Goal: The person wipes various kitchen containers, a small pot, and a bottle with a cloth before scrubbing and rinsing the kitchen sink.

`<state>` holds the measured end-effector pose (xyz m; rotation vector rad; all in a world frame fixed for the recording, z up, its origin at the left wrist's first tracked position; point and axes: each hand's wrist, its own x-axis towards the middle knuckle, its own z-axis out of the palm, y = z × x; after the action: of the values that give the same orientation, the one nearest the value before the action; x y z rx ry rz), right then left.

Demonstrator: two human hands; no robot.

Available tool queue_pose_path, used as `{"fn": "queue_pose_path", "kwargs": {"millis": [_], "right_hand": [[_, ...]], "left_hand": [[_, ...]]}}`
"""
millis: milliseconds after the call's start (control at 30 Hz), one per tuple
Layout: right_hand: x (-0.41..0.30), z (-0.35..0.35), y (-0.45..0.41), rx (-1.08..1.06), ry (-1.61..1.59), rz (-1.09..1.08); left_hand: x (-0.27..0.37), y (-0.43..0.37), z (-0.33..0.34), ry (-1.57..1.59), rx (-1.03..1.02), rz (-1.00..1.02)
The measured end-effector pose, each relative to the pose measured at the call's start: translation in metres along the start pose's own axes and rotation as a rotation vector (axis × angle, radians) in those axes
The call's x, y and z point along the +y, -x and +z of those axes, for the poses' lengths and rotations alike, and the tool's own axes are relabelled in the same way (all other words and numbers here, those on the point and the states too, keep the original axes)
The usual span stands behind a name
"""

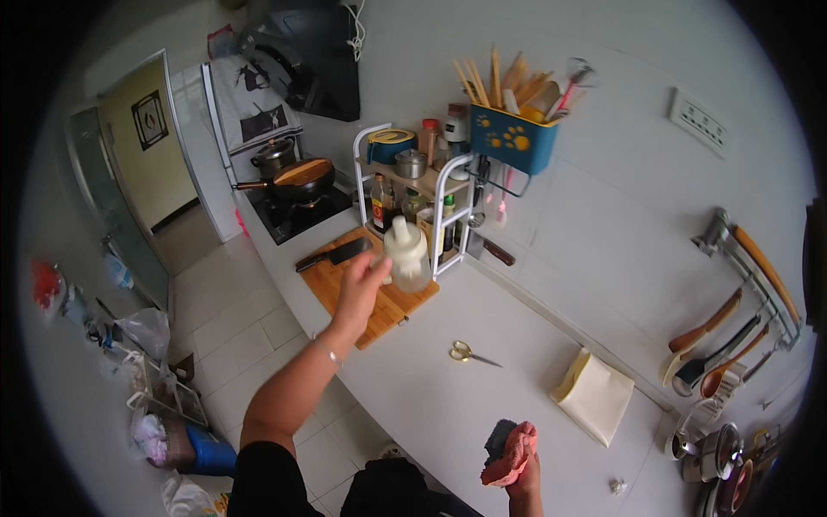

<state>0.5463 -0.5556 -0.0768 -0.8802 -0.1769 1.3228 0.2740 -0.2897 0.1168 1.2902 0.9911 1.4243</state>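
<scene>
My left hand (pixel 360 284) is closed at the near side of a clear jar (pixel 411 271) with a white spouted lid, and seems to hold it by that side. The jar is upright in front of the white rack, over the far edge of a wooden cutting board (pixel 381 316). On that board lies a cleaver (pixel 345 251) with a dark handle. In my right hand (pixel 528 475) is a bunched pink and grey cloth (pixel 510 452), above the counter's front part. Gold-handled scissors (pixel 466 353) rest on the counter between the two hands.
A white rack (pixel 446 194) holds bottles and pots by the wall. A wok (pixel 307 184) stands on the gas hob (pixel 284 216). A folded cream cloth (pixel 597 394) lies at the back right, near pots (pixel 701 459). Utensils hang from a wall rail (pixel 762 278).
</scene>
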Motion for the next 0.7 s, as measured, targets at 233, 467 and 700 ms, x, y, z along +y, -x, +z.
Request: {"fn": "queue_pose_path", "kwargs": {"millis": [233, 467, 700], "right_hand": [[0.045, 0.074, -0.034, 0.139, 0.103, -0.150], [0.052, 0.129, -0.032, 0.261, 0.082, -0.300], [0.070, 0.129, -0.052, 0.497, 0.135, -0.232]], "left_hand": [[-0.031, -0.251, -0.012, 0.129, -0.084, 0.091], [-0.091, -0.368, 0.033, 0.012, -0.140, 0.009], [-0.114, -0.378, 0.040, 0.103, -0.271, 0.159]]}}
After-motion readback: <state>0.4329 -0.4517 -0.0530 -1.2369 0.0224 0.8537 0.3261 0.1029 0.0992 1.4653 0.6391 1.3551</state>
